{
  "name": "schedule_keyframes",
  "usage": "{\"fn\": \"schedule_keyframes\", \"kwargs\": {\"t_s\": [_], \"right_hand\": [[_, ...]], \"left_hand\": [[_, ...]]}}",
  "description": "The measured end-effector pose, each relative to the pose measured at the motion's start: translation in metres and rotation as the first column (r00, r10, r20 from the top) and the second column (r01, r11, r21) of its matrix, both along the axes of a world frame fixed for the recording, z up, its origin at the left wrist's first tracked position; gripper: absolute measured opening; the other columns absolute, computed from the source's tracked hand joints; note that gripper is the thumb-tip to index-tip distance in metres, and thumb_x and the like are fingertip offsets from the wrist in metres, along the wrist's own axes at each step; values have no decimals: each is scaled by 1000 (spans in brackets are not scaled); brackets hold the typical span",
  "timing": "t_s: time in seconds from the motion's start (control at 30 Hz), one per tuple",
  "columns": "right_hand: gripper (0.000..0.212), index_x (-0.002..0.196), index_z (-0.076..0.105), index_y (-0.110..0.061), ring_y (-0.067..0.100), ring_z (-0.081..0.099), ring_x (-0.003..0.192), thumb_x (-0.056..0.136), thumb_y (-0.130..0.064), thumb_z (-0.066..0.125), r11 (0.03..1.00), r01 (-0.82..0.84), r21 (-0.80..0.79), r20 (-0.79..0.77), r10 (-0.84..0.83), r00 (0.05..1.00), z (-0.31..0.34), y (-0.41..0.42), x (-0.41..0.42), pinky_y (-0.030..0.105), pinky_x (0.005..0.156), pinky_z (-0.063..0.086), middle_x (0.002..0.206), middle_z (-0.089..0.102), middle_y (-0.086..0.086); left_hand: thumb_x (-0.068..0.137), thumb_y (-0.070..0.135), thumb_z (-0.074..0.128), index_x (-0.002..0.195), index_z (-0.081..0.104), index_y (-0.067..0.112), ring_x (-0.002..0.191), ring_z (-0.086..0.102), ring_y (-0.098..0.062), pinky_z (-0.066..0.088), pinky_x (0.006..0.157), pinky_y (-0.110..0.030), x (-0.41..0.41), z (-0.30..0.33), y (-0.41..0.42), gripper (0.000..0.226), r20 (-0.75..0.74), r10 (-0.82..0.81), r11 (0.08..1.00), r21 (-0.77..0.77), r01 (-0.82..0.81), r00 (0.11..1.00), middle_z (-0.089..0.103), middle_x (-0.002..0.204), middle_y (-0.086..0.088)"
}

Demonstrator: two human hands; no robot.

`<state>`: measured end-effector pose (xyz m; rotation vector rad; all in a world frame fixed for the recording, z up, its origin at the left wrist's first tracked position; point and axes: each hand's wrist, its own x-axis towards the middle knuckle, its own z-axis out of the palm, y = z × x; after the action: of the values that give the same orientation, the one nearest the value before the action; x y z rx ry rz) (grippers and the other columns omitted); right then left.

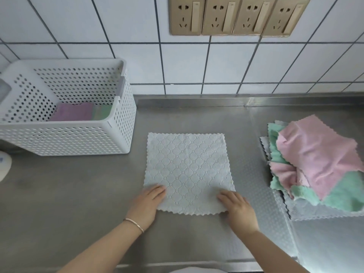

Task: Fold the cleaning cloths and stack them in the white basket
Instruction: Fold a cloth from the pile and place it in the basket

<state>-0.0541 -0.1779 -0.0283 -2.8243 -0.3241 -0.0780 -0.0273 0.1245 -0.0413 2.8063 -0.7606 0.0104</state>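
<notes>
A pale grey-blue cleaning cloth point(187, 166) lies spread flat on the steel counter in front of me. My left hand point(146, 205) rests on its near left corner and my right hand point(239, 208) on its near right corner, fingers laid flat on the fabric. The white perforated basket point(65, 138) stands at the back left; a folded purple cloth point(73, 112) and a green one point(103, 113) lie inside it. A loose pile of pink, green and grey cloths point(319, 164) sits at the right.
The steel counter point(78, 194) runs up to a white tiled wall with a row of gold sockets point(238, 15). A white rounded object point(4, 166) shows at the far left edge. The counter's front edge is just below my wrists.
</notes>
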Motion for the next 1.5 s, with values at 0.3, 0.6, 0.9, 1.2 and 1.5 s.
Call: {"fn": "schedule_keyframes", "kwargs": {"t_s": [0.3,0.6,0.9,1.2,1.5], "right_hand": [[26,91,72,-26,23,62,86,87,-5,55,730,555,399,-446,-374,813,27,-32,14,29,70,43,87,70,-2],[20,102,66,-9,24,61,84,91,-19,53,900,428,78,-641,-284,713,49,-46,18,31,71,43,92,69,8],[23,106,64,-8,22,54,82,95,-20,47,832,536,144,-632,-339,697,59,-29,78,27,69,36,88,61,7],[28,107,60,-6,25,51,82,96,-25,43,816,570,96,-636,-391,666,39,-22,125,28,72,36,99,63,16],[20,74,52,-10,23,48,64,93,-18,48,840,540,48,-526,-438,729,22,-15,136,28,57,33,64,51,3]], "left_hand": [[83,4,60,93,73,30,87,58,12,40,77,-3,-1,32,25,30,-443,301,846,-285,-451,844,63,81,41],[87,23,59,55,37,21,55,29,-10,26,54,-23,7,37,37,39,-695,307,877,-59,-477,650,39,54,7],[92,23,53,65,53,21,62,40,-15,32,61,-27,53,50,15,27,-699,392,700,-196,-687,599,47,61,4],[92,24,53,83,65,13,72,50,-20,37,64,-26,98,35,4,18,-664,526,624,-124,-772,532,57,73,-2],[89,30,56,70,53,14,77,54,-31,33,64,-26,111,22,-1,25,-559,670,577,-21,-817,488,59,78,-11]]}}
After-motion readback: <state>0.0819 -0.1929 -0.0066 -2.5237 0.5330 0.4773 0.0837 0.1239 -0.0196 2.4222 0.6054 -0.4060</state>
